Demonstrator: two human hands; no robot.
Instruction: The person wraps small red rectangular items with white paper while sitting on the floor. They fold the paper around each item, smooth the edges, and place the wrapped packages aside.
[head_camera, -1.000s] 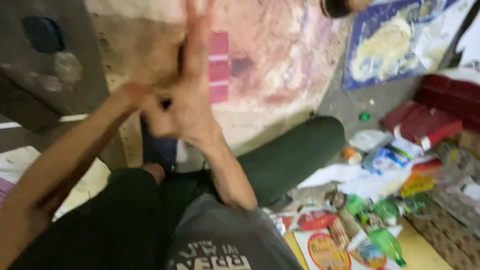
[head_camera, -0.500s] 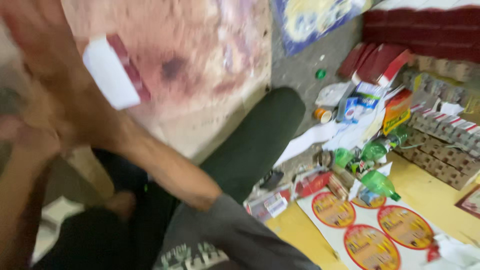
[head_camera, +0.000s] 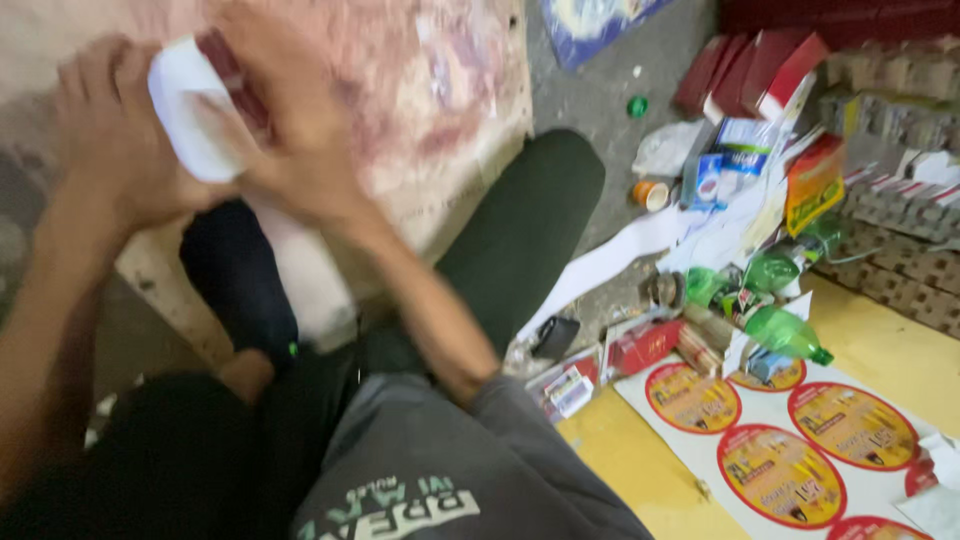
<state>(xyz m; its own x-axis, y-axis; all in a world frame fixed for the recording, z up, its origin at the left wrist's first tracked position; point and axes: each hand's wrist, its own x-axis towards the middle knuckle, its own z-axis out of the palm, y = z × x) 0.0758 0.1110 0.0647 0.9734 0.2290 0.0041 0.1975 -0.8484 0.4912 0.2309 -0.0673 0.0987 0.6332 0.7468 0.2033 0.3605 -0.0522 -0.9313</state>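
Note:
My left hand (head_camera: 110, 150) and my right hand (head_camera: 290, 120) are raised together at the upper left, both closed around a small white and red packet (head_camera: 195, 115). The left hand grips its left side; the right hand covers its right side and hides much of it. The view is blurred, so finger detail is unclear. Below the hands lie my legs in dark trousers (head_camera: 520, 230) and a grey shirt (head_camera: 430, 470).
A pale pink-stained board (head_camera: 440, 90) lies on the floor ahead. At right sit green plastic bottles (head_camera: 785, 330), a sheet of round red and yellow stickers (head_camera: 790, 440), red boxes (head_camera: 760, 75), an orange box (head_camera: 815, 180), papers and stacked small cartons (head_camera: 900, 200).
The camera has swung right and down. Both hands moved from open, stretched fingers to gripping the white and red packet, which now sits higher left in view.

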